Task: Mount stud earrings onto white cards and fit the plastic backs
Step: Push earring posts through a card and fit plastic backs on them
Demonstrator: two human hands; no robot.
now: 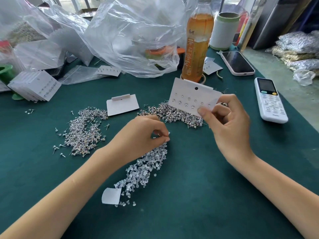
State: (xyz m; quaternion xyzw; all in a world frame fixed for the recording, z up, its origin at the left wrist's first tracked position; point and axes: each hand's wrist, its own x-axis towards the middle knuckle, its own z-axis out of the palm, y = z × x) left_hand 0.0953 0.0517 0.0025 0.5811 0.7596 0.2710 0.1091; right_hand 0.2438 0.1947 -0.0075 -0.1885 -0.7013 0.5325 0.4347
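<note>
My right hand [227, 121] holds a white card [191, 97] by its lower right corner, raised above the green table; two rows of stud earrings sit in it. My left hand [143, 133] pinches small clear pieces at the top of the pile of clear plastic backs [146, 168]. Loose stud earrings lie in two heaps, one at the left [84, 131] and one behind my hands [176, 112]. A blank folded card [122, 105] rests between the heaps.
A stack of finished cards [34, 85] stands at the far left. Crumpled plastic bags [120, 31], a tea bottle [196, 45], a phone [237, 62] and a white remote [270, 100] crowd the back and right. A small white paper scrap [110, 195] lies near the backs.
</note>
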